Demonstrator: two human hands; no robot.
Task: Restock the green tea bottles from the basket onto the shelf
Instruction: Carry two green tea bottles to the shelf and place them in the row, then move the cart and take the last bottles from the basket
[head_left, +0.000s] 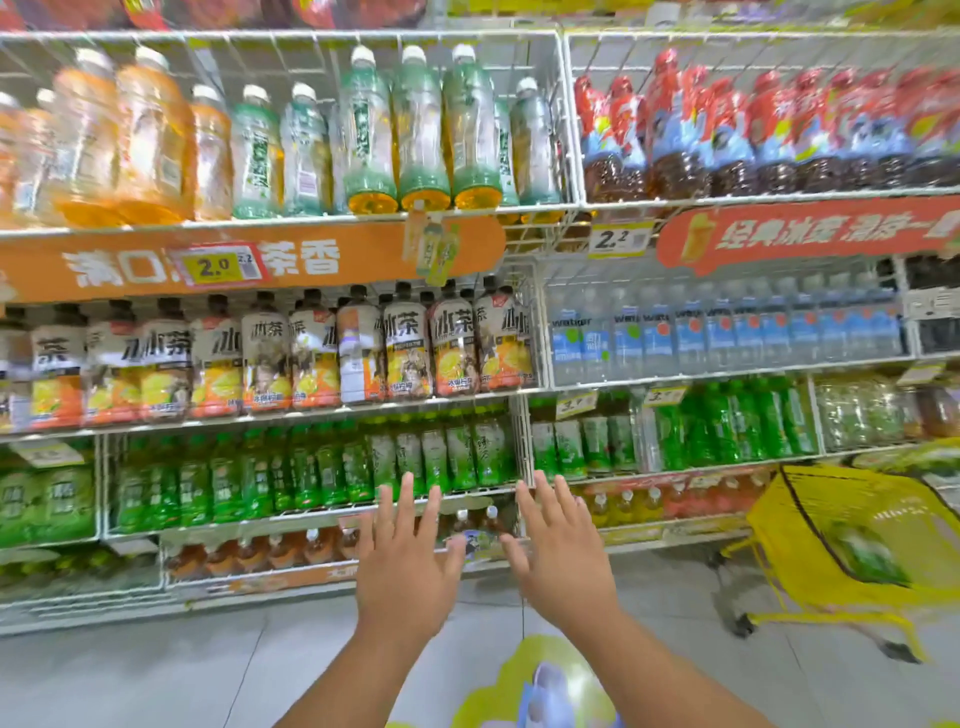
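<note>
A row of green tea bottles (322, 467) fills the third shelf (311, 514) of the white wire rack. My left hand (408, 561) and my right hand (558, 551) are both raised in front of that shelf's right end, fingers spread, palms toward the rack, holding nothing. A yellow wire basket on wheels (852, 540) stands on the floor to the right, with at least one green bottle (872, 558) lying blurred inside it.
Above are shelves of iced tea bottles (405, 343), pale green and orange bottles (415, 130), red-capped bottles (769, 130) and water (727, 327). Brown tea bottles (260, 553) sit on the lowest shelf. More green bottles (727, 426) fill the right bay. Grey tiled floor (156, 670) lies below.
</note>
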